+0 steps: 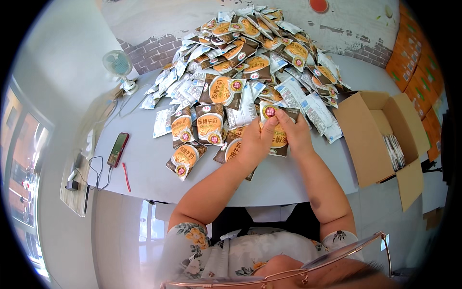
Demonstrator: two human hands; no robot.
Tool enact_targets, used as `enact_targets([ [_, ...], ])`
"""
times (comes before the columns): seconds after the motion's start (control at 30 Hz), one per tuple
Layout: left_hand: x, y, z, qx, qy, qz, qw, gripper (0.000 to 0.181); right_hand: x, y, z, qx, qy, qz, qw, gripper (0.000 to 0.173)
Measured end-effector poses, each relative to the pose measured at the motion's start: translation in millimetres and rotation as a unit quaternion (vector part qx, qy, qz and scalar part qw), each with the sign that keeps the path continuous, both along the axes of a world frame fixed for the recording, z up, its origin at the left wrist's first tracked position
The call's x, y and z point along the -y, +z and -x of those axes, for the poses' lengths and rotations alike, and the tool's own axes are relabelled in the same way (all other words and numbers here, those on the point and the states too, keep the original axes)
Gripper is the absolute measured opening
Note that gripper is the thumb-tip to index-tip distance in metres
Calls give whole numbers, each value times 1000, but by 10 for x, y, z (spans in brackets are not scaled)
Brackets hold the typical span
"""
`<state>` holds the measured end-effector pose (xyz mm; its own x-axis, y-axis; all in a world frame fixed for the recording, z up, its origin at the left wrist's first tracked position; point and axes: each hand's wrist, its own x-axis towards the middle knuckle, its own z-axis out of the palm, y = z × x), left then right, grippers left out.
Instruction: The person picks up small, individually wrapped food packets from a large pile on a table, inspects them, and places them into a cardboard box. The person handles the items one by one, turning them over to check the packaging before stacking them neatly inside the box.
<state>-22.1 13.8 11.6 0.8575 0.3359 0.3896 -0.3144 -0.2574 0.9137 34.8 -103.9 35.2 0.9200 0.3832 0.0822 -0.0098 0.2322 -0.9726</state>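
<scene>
Both hands grip one brown-and-orange printed packet [279,140] over the front of the table. My left hand [255,139] holds its left side, and my right hand [297,134] holds the right. The two thumbs meet near the packet's upper part, by a round red badge. Behind them rises a large heap of similar sealed packets [220,90], some brown face up, others showing white printed backs. Partly under my left forearm lies another packet [234,149]. A loose packet [184,159] rests to the left, near several more at the heap's front edge.
At the right, an open cardboard box [364,144] holds a row of packets [394,151]. A phone [118,150] with a cable and a red strip [126,177] lie on the grey table [144,162] at left. A small fan [118,65] stands at back left. Orange cartons [415,72] are stacked at far right.
</scene>
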Motion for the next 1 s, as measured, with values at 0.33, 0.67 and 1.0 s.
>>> enact_targets([
  [0.33, 10, 107, 142, 88, 75, -281, 953, 43, -1, -13, -58, -196, 71, -208, 956, 35],
  [0.67, -21, 65, 67, -6, 58, -152, 987, 43, 17, -114, -208, -111, 40, -98, 988, 37],
  [1.0, 63, 51, 162, 46, 67, -293, 953, 39, 84, -264, -368, -232, 75, -171, 955, 39],
])
